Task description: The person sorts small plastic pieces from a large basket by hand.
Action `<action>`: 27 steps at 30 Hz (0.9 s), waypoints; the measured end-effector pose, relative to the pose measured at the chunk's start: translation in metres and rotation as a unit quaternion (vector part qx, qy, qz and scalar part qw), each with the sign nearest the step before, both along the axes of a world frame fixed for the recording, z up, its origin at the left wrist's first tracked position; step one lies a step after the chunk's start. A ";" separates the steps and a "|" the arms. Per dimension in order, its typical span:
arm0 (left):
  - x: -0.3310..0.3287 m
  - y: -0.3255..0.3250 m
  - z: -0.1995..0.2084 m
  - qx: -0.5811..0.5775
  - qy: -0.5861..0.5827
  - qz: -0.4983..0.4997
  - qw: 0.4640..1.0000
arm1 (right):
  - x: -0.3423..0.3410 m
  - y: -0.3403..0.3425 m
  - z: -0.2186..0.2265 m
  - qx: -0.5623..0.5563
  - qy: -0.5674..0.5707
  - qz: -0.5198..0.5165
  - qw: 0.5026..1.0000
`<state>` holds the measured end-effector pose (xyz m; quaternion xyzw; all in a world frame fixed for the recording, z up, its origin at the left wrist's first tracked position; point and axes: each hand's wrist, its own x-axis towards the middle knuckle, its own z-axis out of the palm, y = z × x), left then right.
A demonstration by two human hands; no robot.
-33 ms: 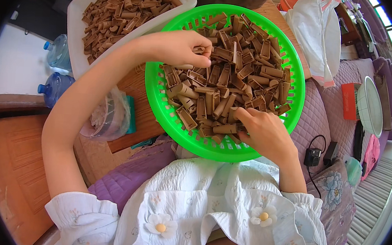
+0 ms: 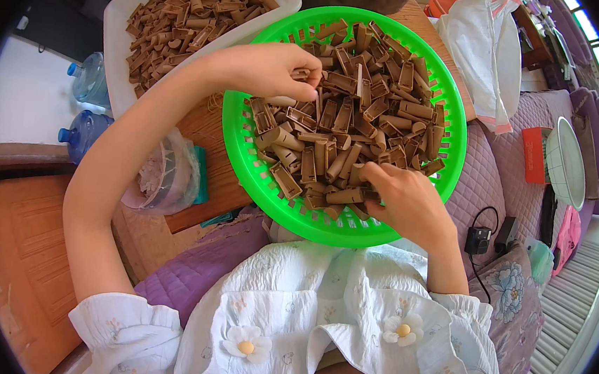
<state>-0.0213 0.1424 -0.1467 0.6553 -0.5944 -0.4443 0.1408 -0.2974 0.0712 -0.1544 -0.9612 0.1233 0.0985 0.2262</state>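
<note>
A round bright-green plastic basket [image 2: 236, 140] with a slotted wall is heaped with small brown half-round plastic pieces [image 2: 344, 117], hollow on one side. Over the basket's left part, my left hand [image 2: 280, 71] is closed, thumb against curled fingers. Something brown shows within its curl, too hidden to make out. At the near right of the heap my right hand [image 2: 411, 204] reaches in, thumb and forefinger bent around the end of a brown plastic piece [image 2: 346, 196]. Its other fingers are partly hidden.
A white tub [image 2: 115, 67] with more brown pieces stands at the far left. The basket sits on a wooden table [image 2: 213, 170]. A bag-lined bucket [image 2: 166, 176] and blue water bottles [image 2: 87, 135] are at left. A white sack [image 2: 475, 57] and a quilted sofa [image 2: 480, 173] lie right.
My left hand has shifted very slightly up and left. My right hand stays at nearly the same spot in the heap.
</note>
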 end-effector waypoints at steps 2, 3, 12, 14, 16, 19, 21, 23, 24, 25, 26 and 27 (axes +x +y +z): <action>0.000 0.006 0.014 -0.072 -0.088 -0.033 0.993 | -0.003 -0.006 0.004 0.006 -0.037 -0.001 0.999; -0.001 0.007 0.021 -0.032 -0.148 -0.065 0.986 | -0.004 -0.011 0.008 0.025 -0.063 -0.027 0.997; -0.020 0.047 -0.008 -0.149 -0.321 -0.162 0.921 | -0.021 -0.056 0.024 0.462 -0.146 -0.273 0.831; -0.023 0.043 -0.005 -0.107 -0.337 -0.159 0.922 | -0.024 -0.060 0.022 0.510 -0.160 -0.260 0.804; -0.023 0.039 0.000 -0.066 -0.352 -0.159 0.920 | -0.029 -0.067 0.014 0.676 -0.184 -0.243 0.671; -0.019 0.036 0.010 -0.067 -0.351 -0.113 0.927 | -0.029 -0.073 0.001 0.833 -0.172 -0.145 0.506; -0.013 0.033 0.019 -0.102 -0.347 -0.106 0.926 | -0.026 -0.075 -0.007 0.868 -0.169 -0.119 0.452; -0.010 0.031 0.021 -0.142 -0.331 -0.097 0.928 | -0.023 -0.072 -0.008 0.898 -0.165 -0.093 0.397; -0.009 0.031 0.021 -0.182 -0.315 -0.086 0.928 | -0.020 -0.069 -0.006 0.899 -0.173 -0.108 0.387; -0.010 0.032 0.021 -0.181 -0.315 -0.085 0.928 | -0.018 -0.067 -0.005 0.900 -0.180 -0.124 0.378; -0.013 0.031 0.021 -0.202 -0.285 -0.077 0.934 | -0.017 -0.065 -0.007 0.900 -0.179 -0.124 0.378; -0.016 0.031 0.021 -0.223 -0.256 -0.070 0.938 | -0.016 -0.064 -0.011 0.883 -0.190 -0.122 0.412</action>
